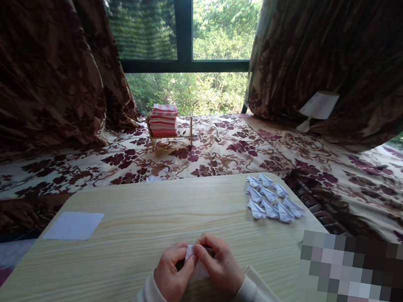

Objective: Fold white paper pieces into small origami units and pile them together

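Observation:
Close to me, above the near part of the table, both hands meet around a small folded piece of white paper (201,270). My left hand (173,272) pinches its left side between thumb and fingers. From the right, my right hand (220,265) grips the same paper, with thumb and forefinger at its upper edge. Much of the paper is hidden behind the fingers. Farther off to the right lies a group of several folded white paper pieces (270,196) with pointed corners. A flat white paper sheet (74,226) rests at the table's left edge.
The light wooden table (146,213) borders a ledge covered with floral cloth (221,146). On the ledge stand a small rack (191,132) with stacked red-and-white cloths (163,121) and a white lamp (320,105). Patterned curtains (338,45) flank the window. A pixelated patch covers the lower right.

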Demonstrator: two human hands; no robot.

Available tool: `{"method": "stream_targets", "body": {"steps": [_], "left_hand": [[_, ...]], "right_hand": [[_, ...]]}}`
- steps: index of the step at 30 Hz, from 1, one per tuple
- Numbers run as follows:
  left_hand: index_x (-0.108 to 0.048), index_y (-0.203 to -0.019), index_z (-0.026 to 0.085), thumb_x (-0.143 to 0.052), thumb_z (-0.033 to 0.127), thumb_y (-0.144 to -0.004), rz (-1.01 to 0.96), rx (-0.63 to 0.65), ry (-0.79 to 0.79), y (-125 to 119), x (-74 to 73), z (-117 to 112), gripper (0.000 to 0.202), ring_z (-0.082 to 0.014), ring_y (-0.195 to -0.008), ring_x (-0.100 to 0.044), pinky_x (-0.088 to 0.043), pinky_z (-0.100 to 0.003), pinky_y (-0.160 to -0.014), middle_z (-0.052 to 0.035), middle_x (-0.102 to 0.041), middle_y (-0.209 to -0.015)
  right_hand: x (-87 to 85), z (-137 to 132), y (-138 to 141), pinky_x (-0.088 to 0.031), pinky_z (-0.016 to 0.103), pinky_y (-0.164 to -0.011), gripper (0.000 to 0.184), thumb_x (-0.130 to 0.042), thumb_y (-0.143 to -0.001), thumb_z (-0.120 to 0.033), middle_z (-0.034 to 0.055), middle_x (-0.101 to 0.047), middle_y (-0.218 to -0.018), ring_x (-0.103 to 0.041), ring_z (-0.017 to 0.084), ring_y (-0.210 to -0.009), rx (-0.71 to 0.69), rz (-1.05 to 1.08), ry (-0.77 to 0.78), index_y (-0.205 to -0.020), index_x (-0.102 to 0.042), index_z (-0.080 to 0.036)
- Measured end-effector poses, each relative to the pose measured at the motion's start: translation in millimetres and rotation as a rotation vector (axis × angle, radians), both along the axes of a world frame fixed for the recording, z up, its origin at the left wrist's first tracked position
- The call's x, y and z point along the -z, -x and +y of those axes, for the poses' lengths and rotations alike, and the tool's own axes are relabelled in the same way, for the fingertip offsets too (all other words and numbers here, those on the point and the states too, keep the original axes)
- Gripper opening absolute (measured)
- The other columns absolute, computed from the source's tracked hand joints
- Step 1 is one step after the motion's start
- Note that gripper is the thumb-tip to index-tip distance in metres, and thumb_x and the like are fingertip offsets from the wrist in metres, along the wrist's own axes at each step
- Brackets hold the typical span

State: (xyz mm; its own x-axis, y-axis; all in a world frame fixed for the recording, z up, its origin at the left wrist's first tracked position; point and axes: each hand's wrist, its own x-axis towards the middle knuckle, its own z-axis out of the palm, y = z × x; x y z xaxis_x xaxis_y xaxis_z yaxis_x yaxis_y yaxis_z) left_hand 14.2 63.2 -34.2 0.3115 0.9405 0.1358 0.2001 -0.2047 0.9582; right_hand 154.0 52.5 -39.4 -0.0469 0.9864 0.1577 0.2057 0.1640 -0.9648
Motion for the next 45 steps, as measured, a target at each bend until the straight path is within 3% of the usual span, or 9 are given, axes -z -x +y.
{"method": "stream_targets", "body": {"steps": [6,11,17,23,32,37,40,42,45], "left_hand": [[-0.061,-0.051,0.015,-0.057,0.030,-0.078,0.013,-0.014,-0.003,-1,-1.2,0,0.031,-0.0141,-0.058,-0.047,-0.036,-0.023,-0.055,-0.0011,-0.049,-0.058],[-0.062,-0.057,0.015,-0.053,0.034,-0.081,-0.008,-0.112,0.010,4,6.5,3,0.032,-0.0158,-0.062,-0.050,-0.040,-0.024,-0.058,-0.0017,-0.054,-0.062],[-0.069,-0.073,0.012,-0.052,0.033,-0.082,-0.049,-0.167,0.041,4,10.0,4,0.029,-0.0214,-0.072,-0.060,-0.047,-0.029,-0.066,-0.0049,-0.065,-0.069],[-0.073,-0.093,0.013,-0.059,0.029,-0.079,-0.076,-0.121,0.062,0,-0.2,0,0.026,-0.0241,-0.090,-0.064,-0.048,-0.031,-0.082,-0.0093,-0.072,-0.093],[-0.076,-0.084,0.015,-0.064,0.034,-0.073,-0.131,-0.116,0.228,2,-9.2,2,0.025,-0.0235,-0.077,-0.065,-0.050,-0.030,-0.073,-0.0055,-0.074,-0.080],[-0.075,-0.070,0.014,-0.071,0.042,-0.066,-0.169,-0.082,0.370,8,-7.3,-3,0.029,-0.0172,-0.057,-0.059,-0.047,-0.026,-0.058,-0.0024,-0.066,-0.057],[-0.066,-0.054,0.013,-0.061,0.055,-0.071,-0.193,-0.104,0.421,14,-5.6,-9,0.045,-0.0134,-0.048,-0.051,-0.042,-0.024,-0.049,-0.0017,-0.056,-0.046],[-0.061,-0.053,0.014,-0.051,0.059,-0.077,-0.201,-0.147,0.429,19,-5.6,-12,0.052,-0.0134,-0.047,-0.050,-0.041,-0.025,-0.049,-0.0019,-0.054,-0.046],[-0.058,-0.051,0.015,-0.056,0.053,-0.076,-0.176,-0.205,0.378,21,-7.8,-12,0.045,-0.0132,-0.051,-0.049,-0.041,-0.024,-0.053,-0.0006,-0.053,-0.049]], "right_hand": [[6.9,4,4,-0.033,0.023,-0.051,0.045,-0.048,-0.086,-0.049,-0.0044,-0.039,-0.052,-0.038,0.011,-0.054,0.074,0.055,0.038,-0.054,-0.049,-0.017],[4.0,4,0,-0.037,0.024,-0.049,0.053,-0.028,-0.093,-0.052,-0.0021,-0.045,-0.054,-0.042,0.012,-0.051,0.057,0.128,0.083,-0.066,-0.056,-0.016],[-0.2,-2,0,-0.038,0.025,-0.056,0.040,-0.051,-0.083,-0.051,-0.0016,-0.048,-0.060,-0.045,0.014,-0.060,0.007,0.108,0.028,-0.063,-0.053,-0.017],[7.2,-1,-1,-0.038,0.025,-0.060,0.034,-0.051,-0.085,-0.046,-0.0008,-0.051,-0.063,-0.047,0.014,-0.062,0.004,0.097,0.024,-0.068,-0.056,-0.016],[3.4,-1,0,-0.032,0.024,-0.050,0.045,-0.037,-0.090,-0.049,-0.0036,-0.037,-0.054,-0.037,0.011,-0.052,0.051,0.127,0.104,-0.056,-0.041,-0.019],[-1.8,-2,-2,-0.035,0.024,-0.052,0.040,-0.049,-0.084,-0.049,-0.0026,-0.042,-0.058,-0.041,0.012,-0.056,-0.008,0.143,0.134,-0.061,-0.048,-0.018],[0.3,-2,-2,-0.034,0.024,-0.050,0.039,-0.049,-0.084,-0.050,-0.0030,-0.041,-0.057,-0.040,0.012,-0.055,-0.019,0.147,0.155,-0.063,-0.050,-0.017],[2.4,-1,-2,-0.032,0.023,-0.050,0.040,-0.049,-0.084,-0.050,-0.0034,-0.039,-0.057,-0.039,0.011,-0.054,-0.020,0.148,0.160,-0.062,-0.049,-0.017],[5.0,-1,-2,-0.031,0.023,-0.050,0.040,-0.050,-0.083,-0.050,-0.0037,-0.038,-0.056,-0.038,0.011,-0.054,-0.021,0.145,0.160,-0.060,-0.049,-0.017]]}}
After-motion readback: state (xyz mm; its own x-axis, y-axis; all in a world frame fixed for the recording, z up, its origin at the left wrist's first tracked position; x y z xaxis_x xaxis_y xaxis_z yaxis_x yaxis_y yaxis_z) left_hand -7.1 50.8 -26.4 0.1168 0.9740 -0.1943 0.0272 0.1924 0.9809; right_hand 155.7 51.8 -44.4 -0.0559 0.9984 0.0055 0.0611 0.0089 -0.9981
